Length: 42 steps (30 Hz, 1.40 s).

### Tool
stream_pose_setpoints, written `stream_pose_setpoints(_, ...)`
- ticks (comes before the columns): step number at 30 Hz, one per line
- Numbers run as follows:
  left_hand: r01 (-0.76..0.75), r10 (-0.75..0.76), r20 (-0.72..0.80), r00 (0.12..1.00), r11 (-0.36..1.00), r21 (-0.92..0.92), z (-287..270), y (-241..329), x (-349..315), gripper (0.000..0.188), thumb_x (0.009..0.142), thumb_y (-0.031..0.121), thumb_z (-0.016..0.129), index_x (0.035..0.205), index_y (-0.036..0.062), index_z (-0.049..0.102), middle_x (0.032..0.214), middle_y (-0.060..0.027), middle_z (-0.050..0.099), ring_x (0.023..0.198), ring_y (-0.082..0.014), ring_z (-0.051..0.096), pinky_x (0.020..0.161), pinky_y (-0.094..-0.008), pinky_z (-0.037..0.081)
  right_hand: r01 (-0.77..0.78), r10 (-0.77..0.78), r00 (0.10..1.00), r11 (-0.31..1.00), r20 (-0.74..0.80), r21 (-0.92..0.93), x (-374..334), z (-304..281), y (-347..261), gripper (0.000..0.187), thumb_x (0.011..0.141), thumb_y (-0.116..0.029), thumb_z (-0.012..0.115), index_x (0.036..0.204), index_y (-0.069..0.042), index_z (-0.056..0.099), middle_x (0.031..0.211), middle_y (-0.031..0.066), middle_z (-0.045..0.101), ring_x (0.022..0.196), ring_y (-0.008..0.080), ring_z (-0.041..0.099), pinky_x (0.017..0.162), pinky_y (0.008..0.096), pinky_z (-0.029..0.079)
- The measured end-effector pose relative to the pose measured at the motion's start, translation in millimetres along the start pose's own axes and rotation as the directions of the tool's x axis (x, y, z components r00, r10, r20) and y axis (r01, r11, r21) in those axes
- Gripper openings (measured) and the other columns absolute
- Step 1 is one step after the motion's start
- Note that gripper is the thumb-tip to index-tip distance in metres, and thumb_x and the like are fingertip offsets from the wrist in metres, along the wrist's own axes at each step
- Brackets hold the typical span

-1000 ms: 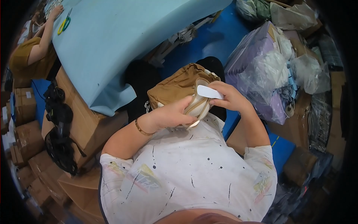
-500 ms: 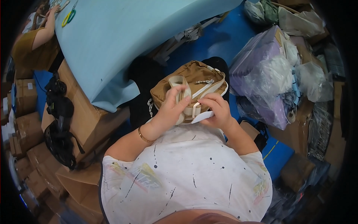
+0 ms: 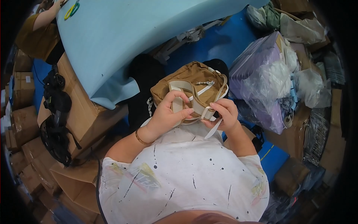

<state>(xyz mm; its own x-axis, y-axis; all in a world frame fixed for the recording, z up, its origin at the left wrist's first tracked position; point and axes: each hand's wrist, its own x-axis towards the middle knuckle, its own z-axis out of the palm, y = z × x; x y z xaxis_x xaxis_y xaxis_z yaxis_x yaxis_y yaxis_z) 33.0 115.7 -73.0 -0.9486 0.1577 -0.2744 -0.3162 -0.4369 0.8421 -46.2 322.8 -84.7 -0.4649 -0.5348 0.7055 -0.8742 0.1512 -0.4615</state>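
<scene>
A brown fabric bag [image 3: 186, 72] with pale zips and a cord zip pull rests on my lap. Its cream webbing strap [image 3: 179, 84] rises in a loop above the bag. My left hand [image 3: 170, 111] pinches the strap between thumb and fingers. At the right, my right hand [image 3: 225, 114] grips the strap's end beside a white buckle [image 3: 206, 111]. A loose white strip [image 3: 214, 129] hangs below the right fingers. The fingertips partly cover what lies between them.
A light blue sheet-covered table [image 3: 123, 41] spreads ahead on the left, with yellow-green snips [image 3: 71, 11] on it. Another person's arm [image 3: 46, 18] reaches in there. Cardboard boxes [image 3: 80, 100] and black straps [image 3: 56, 108] stand left; plastic-wrapped purple goods [image 3: 257, 67] sit right.
My right hand has moved slightly right with the buckle, and the strap loop has opened wider. The white strip now hangs lower. The other person's arm has shifted at the upper left.
</scene>
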Motion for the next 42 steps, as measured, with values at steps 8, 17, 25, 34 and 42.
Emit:
stream_pose_setpoints(8,-0.115,0.081,0.093,0.992,0.881,0.458,-5,-6,9,0.030,0.080,0.014,0.069,0.104,0.0076,0.053,0.102,-0.0059,0.052,0.102,-0.0178,0.047,0.090,-0.0298,0.038,0.127,-0.126,0.988,0.992,0.089,-0.001,6,-6,3,0.052,0.053,-0.014,0.083,0.100,-0.004,0.064,0.082,0.0050,0.059,0.061,0.0159,0.058,0.049,0.0221,0.043)
stream_pose_setpoints(17,-0.312,0.323,0.107,0.940,0.690,0.653,-3,-2,10,0.024,0.078,0.014,0.070,0.098,0.0106,0.056,0.101,-0.0077,0.052,0.098,-0.0227,0.047,0.088,-0.0320,0.038,0.201,-0.196,0.971,0.979,0.138,-0.023,9,-14,8,0.052,0.051,-0.015,0.083,0.098,-0.003,0.066,0.083,0.0050,0.059,0.058,0.0131,0.056,0.047,0.0220,0.040)
stream_pose_setpoints(25,-0.264,0.178,0.203,0.963,0.782,0.565,-7,-2,12,0.018,0.078,0.006,0.067,0.094,0.0085,0.058,0.104,-0.0093,0.051,0.099,-0.0240,0.046,0.088,-0.0323,0.039,0.219,-0.208,0.962,0.975,0.178,-0.042,12,-17,11,0.052,0.052,-0.017,0.083,0.099,-0.003,0.066,0.082,0.0055,0.060,0.057,0.0134,0.055,0.045,0.0216,0.040)
stream_pose_setpoints(34,-0.347,0.098,0.403,0.910,0.711,0.611,-6,8,14,0.019,0.082,0.008,0.062,0.100,0.0090,0.060,0.098,-0.0120,0.044,0.088,-0.0215,0.047,0.078,-0.0299,0.042,0.211,-0.216,0.928,0.976,0.302,0.050,17,-19,2,0.050,0.059,-0.017,0.077,0.104,-0.001,0.065,0.085,0.0074,0.061,0.055,0.0137,0.055,0.045,0.0219,0.042)
stream_pose_setpoints(42,-0.293,0.118,0.317,0.941,0.754,0.588,-9,15,11,0.016,0.082,0.008,0.061,0.098,0.0076,0.061,0.098,-0.0108,0.046,0.091,-0.0212,0.048,0.080,-0.0299,0.043,0.249,-0.252,0.906,0.967,0.340,0.052,33,-24,-6,0.055,0.060,-0.022,0.072,0.110,-0.001,0.063,0.091,0.0065,0.061,0.060,0.0140,0.058,0.047,0.0235,0.045)
